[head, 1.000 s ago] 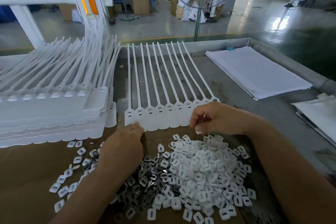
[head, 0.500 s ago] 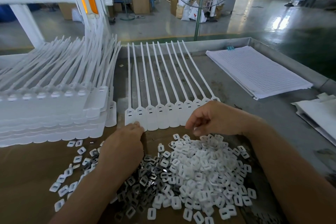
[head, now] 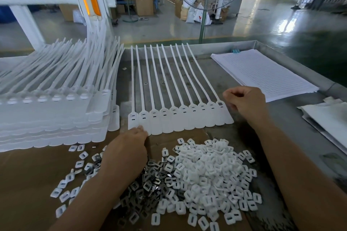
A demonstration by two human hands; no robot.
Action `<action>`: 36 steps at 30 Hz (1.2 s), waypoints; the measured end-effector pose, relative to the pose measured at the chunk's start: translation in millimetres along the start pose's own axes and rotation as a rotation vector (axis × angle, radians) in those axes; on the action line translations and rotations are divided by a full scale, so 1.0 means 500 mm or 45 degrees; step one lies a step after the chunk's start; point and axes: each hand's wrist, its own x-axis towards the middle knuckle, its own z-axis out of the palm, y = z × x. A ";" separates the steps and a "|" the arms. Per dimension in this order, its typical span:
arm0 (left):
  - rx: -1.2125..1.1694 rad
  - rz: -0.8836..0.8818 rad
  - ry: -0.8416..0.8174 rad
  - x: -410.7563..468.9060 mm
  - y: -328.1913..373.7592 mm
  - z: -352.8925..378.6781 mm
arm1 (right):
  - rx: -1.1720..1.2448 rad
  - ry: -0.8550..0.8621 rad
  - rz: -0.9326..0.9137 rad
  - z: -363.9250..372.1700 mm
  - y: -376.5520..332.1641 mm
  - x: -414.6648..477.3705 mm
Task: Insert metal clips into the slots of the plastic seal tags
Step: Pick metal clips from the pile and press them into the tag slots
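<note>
A strip of joined white seal tags (head: 178,118) lies flat on the table, tails pointing away from me. The rightmost tag head holds a grey metal clip (head: 219,103) in its slot; the other slots look bare. My right hand (head: 244,102) hovers just right of that head, fingers curled shut, and nothing shows between them. My left hand (head: 129,150) lies palm down, fingertips pinning the lower edge of the leftmost tags. Below it is a heap of dark metal clips (head: 150,185).
A pile of white plastic caps (head: 210,174) sits on brown cardboard (head: 28,184) in front of me. A tall stack of tag strips (head: 47,114) fills the left. Lined paper sheets (head: 262,73) lie at the right by the tray's metal rim (head: 281,56).
My right hand has moved from the edge of the cap pile up and right to the rightmost tag head. My left hand has stayed on the strip's lower left edge.
</note>
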 end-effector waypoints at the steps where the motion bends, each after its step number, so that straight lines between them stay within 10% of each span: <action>1: -0.001 -0.002 -0.001 0.000 0.000 0.000 | -0.034 0.014 0.012 0.000 0.007 0.005; 36: 0.008 -0.011 0.009 0.001 0.004 0.002 | -0.140 -0.195 0.161 0.043 0.058 0.051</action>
